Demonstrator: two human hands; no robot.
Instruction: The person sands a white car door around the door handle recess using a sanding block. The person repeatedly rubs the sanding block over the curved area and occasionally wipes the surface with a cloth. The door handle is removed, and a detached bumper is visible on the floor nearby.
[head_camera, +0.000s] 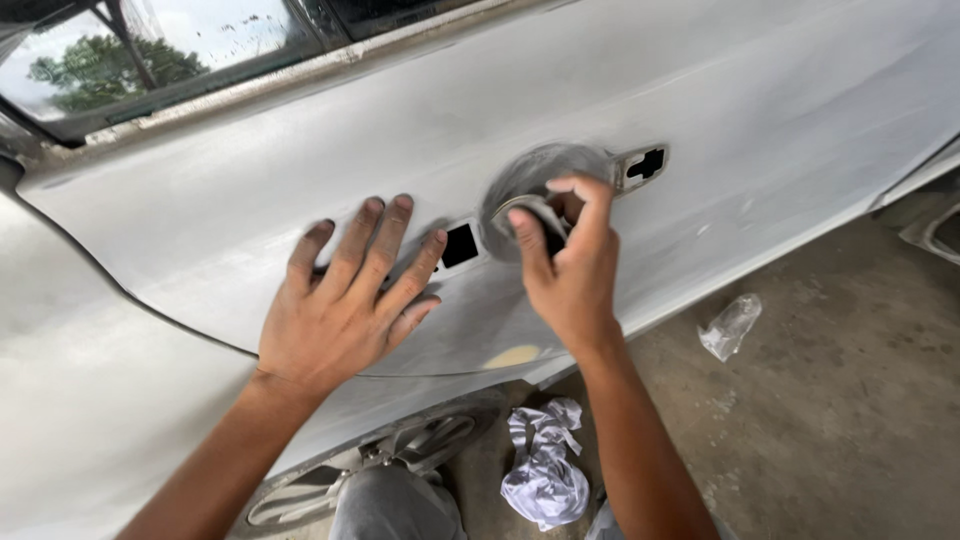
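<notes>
A white, sanded car door panel (760, 110) fills most of the head view. My left hand (345, 290) lies flat on it with fingers spread, just left of a small square hole (460, 245). My right hand (570, 265) pinches a small folded grey piece of sandpaper (530, 208) and presses it into the bare-metal door-handle recess (540, 170). A cross-shaped cut-out (647, 163) sits at the recess's right end.
A car window (150, 50) runs along the top left. Below the door lie a crumpled white paper (545, 465), a crumpled clear plastic bag (730, 325) on the concrete floor (850, 400), and a wheel (400, 450). My grey trouser knee (395, 505) shows at the bottom.
</notes>
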